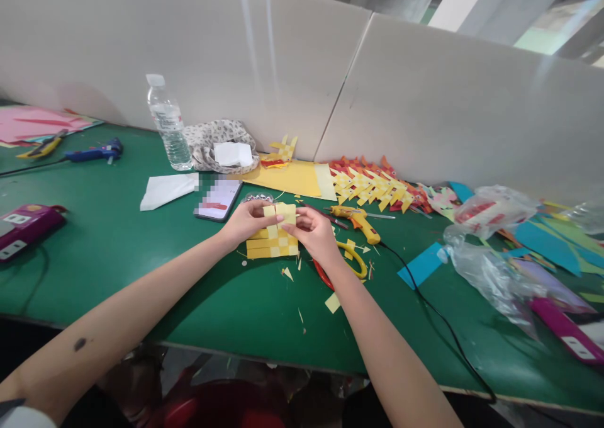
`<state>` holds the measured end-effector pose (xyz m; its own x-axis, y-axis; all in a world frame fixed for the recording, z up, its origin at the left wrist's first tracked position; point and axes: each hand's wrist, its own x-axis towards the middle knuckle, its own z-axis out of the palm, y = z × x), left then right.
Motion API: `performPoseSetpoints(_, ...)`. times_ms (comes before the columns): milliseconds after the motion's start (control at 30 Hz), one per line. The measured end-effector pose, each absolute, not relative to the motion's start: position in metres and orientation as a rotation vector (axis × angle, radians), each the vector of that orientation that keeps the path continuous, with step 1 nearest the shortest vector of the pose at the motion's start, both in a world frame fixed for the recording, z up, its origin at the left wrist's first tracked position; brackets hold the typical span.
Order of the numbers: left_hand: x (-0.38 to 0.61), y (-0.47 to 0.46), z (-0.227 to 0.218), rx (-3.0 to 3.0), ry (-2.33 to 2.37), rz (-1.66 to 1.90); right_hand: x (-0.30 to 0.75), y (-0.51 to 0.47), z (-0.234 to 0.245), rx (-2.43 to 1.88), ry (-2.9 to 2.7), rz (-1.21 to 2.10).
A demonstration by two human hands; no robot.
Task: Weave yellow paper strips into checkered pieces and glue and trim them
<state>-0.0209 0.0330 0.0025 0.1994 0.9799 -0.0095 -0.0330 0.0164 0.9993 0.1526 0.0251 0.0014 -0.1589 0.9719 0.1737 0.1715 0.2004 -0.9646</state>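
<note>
Between my two hands is a woven piece of yellow paper strips (280,247), in a pale and deeper yellow checker pattern. My left hand (245,225) pinches its upper left part, thumb lying across the front. From the other side my right hand (317,231) grips its upper right edge between thumb and fingers. Beside my right wrist lie scissors (357,265) with red and yellow handles, partly covered by my forearm. A yellow glue gun (356,219) rests just beyond. Small paper scraps (287,274) are scattered around the woven piece.
Rows of yellow and orange woven paper fish (370,187) lie along the partition. A phone (219,198), water bottle (168,129) and spotted cloth (202,141) stand behind my left hand. The glue gun's black cord (441,318) crosses the right side, near plastic bags (486,277) and a purple power strip (569,333).
</note>
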Motion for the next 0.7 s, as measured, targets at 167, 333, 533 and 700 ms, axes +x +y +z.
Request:
performPoseSetpoints(167,-0.0250,0.0377,0.0002,1.307,1.061,1.006,0.1553,0.0277,0.0007,-1.155,-1.478,1.027)
performPoseSetpoints(333,-0.0251,0.0362,-0.0027,1.432,1.063,0.938,0.1544,0.0267,0.0019,-1.114,-1.468,1.116)
performPoseSetpoints(533,-0.0236,0.0343,-0.0004,1.459,1.069,0.978,0.1542,0.0272,0.0006,-1.090,-1.458,1.159)
performPoseSetpoints(700,-0.0225,0.0363,0.0000,1.352,1.045,0.982,0.1550,0.0286,-0.0022,-1.106,-1.469,1.128)
